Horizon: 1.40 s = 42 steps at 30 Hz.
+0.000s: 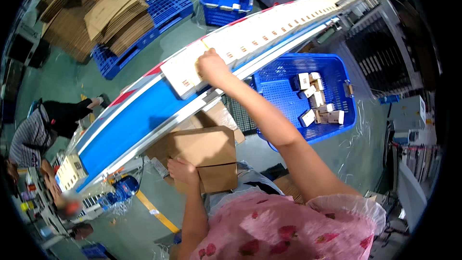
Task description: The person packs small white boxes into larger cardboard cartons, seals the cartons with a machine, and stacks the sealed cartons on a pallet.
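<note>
A long row of white small boxes (250, 45) stands packed side by side on the blue conveyor belt (139, 115). Over the near-left part of that row, my right hand (213, 69) has its fingers curled down onto the white boxes. A thin yellow strip (205, 44) shows just beyond its knuckles; what it belongs to is unclear. Lower down, in front of me, is a brown cardboard box (216, 151) with its flaps up. My left hand (184, 170) grips its left side with bent fingers, the thumb side partly hidden.
A blue basket (347, 67) with several loose white boxes (317, 98) stands right of the conveyor. Beyond the belt are another blue crate (226, 0) and flattened cartons (115, 14) on a blue pallet (168, 7). A co-worker (36, 130) is at the belt's left end.
</note>
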Motion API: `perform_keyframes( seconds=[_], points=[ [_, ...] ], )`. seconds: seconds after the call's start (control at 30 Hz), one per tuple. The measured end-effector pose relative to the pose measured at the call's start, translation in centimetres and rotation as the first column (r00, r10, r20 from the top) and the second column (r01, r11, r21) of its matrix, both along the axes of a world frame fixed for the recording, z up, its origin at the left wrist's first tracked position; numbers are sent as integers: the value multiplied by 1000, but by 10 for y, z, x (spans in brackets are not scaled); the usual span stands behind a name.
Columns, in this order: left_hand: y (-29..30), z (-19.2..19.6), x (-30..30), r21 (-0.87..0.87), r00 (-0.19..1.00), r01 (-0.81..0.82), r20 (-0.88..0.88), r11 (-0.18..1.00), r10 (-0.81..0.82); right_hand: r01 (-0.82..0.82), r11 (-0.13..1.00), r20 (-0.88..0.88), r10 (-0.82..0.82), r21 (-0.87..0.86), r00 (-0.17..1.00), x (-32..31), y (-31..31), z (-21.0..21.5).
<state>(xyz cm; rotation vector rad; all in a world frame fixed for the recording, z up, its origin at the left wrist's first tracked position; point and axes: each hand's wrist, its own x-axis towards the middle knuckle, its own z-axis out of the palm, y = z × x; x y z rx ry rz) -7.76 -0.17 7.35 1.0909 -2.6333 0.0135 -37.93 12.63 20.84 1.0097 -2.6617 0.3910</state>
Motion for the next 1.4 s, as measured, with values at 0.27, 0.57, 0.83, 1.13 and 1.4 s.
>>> perform_keyframes(
  seconds=[0.27, 0.57, 0.83, 1.13, 1.4],
  points=[
    [2, 14, -4, 96, 997, -67, 33, 993, 64, 125, 992, 210, -122, 1, 970, 11, -44, 14],
    [-11, 6, -5, 62, 992, -89, 98, 994, 83, 77, 886, 112, -28, -457, 993, 56, -28, 60],
    [-4, 0, -7, 41, 989, -94, 119, 995, 89, -416, 758, -572, 70, -503, 817, 116, 55, 116],
    [-18, -3, -10, -2, 991, -88, 99, 996, 88, -48, 886, -738, -353, -461, 575, -37, 85, 214],
    [-27, -28, 8, -116, 999, -32, 17, 993, 35, -57, 837, -123, -12, -544, 992, 138, 74, 36]
  ],
)
